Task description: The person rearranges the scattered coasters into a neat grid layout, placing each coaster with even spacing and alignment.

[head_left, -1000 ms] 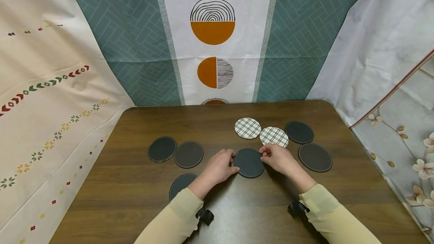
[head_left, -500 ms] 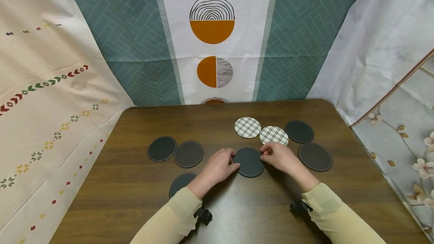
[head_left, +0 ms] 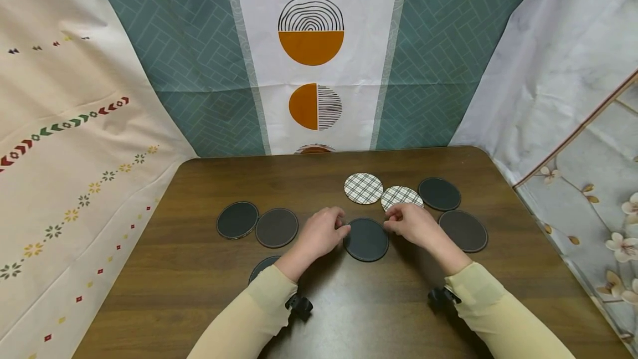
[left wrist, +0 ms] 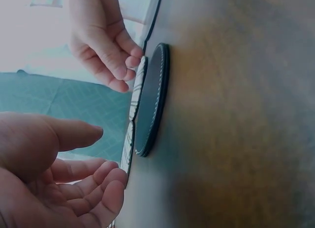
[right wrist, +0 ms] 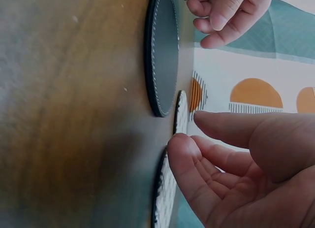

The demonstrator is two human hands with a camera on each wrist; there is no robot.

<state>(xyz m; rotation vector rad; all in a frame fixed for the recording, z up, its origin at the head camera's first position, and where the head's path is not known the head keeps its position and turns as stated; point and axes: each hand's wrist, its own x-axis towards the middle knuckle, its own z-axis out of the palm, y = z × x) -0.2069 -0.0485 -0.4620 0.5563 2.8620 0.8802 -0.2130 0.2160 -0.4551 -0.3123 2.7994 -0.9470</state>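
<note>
Dark coaster [head_left: 366, 240]: flat on the table [head_left: 369, 314], between the hands; wrist views show us pale stitching, faint from the head.
Left hand [head_left: 320, 232]: just beside it, thumb and fingers apart, holding nothing.
Right hand [head_left: 412, 227]: opposite, holding nothing; its wrist view shows us the thumb gap.
Left sleeve [head_left: 244, 317]: partly covers another coaster [head_left: 261, 266].
</note>
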